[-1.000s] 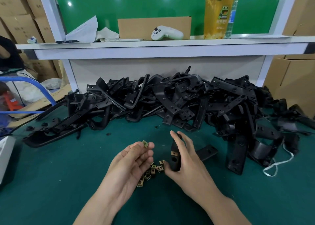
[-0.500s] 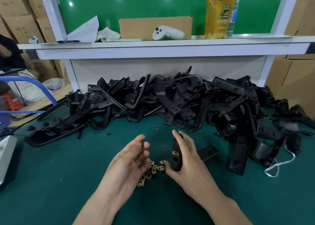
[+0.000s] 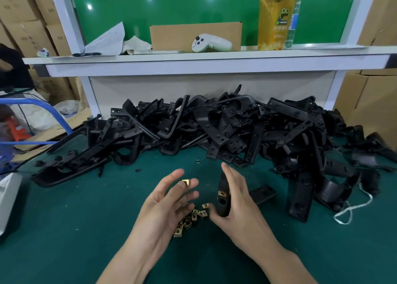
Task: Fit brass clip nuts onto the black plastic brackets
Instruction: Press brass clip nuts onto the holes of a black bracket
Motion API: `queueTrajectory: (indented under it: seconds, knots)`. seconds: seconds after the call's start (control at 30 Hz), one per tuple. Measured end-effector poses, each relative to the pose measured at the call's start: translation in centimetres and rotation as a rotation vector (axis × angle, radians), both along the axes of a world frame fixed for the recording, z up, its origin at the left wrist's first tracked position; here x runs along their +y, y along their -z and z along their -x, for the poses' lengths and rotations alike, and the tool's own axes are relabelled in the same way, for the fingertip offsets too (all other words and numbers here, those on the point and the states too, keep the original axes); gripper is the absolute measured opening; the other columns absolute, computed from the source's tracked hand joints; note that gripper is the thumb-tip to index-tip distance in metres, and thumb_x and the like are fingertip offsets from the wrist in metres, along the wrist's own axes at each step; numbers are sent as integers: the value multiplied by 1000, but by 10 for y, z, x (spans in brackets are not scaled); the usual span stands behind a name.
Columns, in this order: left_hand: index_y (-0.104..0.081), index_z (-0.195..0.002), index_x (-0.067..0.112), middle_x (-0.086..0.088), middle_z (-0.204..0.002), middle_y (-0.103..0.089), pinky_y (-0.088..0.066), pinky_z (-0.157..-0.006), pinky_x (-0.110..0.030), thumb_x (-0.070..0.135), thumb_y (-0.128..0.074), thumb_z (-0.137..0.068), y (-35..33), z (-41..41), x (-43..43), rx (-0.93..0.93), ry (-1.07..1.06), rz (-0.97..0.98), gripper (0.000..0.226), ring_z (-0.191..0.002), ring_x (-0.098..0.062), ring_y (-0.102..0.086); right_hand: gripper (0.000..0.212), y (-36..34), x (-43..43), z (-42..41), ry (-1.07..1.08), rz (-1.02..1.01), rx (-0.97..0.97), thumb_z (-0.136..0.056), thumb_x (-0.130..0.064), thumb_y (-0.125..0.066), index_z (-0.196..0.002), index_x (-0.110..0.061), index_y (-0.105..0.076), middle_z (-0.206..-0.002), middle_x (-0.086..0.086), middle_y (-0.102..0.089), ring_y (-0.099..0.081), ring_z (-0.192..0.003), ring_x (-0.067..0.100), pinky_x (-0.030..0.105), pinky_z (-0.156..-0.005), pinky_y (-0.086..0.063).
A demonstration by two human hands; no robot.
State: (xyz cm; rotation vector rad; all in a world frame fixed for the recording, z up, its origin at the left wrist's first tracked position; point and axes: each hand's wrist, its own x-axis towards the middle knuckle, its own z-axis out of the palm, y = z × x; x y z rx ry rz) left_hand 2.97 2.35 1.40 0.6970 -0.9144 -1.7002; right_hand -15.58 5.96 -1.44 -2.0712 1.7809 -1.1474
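Green matting covers the bench, under a white shelf that carries one white game controller and one tall cup of yellow drink.

At the back lies a heap of black plastic brackets, dozens of them and too tangled to count.

The right hand clasps one black plastic bracket between the thumb below and straight fingers along its side. Its long axis runs away from the person, with the far end pointing at the heap. One brass clip nut is already seated on it, above a round hole.

The left hand is palm up with its fingers nearly straight and fanned. A single loose brass clip nut lies on a fingertip just below the thumb.

Between the wrists, about nine spare brass nuts are scattered on the matting, some of them hidden by the left fingers.
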Motion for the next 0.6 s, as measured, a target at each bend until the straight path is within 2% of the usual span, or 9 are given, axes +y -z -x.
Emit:
queueTrajectory:
  seconds: [0.1,0.2,0.37,0.6]
  knots:
    - [-76,-112,24,-12,-119,-73,-60,-75,-27,28,-71,-81,0,0,1,-39,4,36,31,-97,-21,-73,98,-1,0,0,2,-5,2,-92,-44,-64,-145,-60,17,-157,-23,-7,-45,-130,12,31,-101,-47]
    - [-76,-113,17,-14,-120,-73,-60,-75,-27,24,-66,-85,-1,1,1,-51,15,44,30,-98,-22,-73,98,-1,0,0,4,-9,-7,-91,-43,-65,-147,-55,16,-156,-22,-8,-47,-128,11,32,-100,-47]
    - [-70,-120,9,-16,-120,-72,-60,-76,-27,19,-62,-88,1,3,1,-44,24,62,35,-97,-21,-73,101,-2,0,0,5,-14,-5,-91,-44,-65,-143,-62,21,-156,-24,-7,-49,-124,11,33,-99,-48]
    - [-73,-110,9,-17,-116,-73,-60,-73,-27,24,-62,-88,3,4,0,-24,-9,57,29,-92,-21,-74,99,-2,0,0,9,-21,-2,-91,-43,-65,-149,-52,14,-157,-21,-9,-47,-126,11,32,-99,-48]
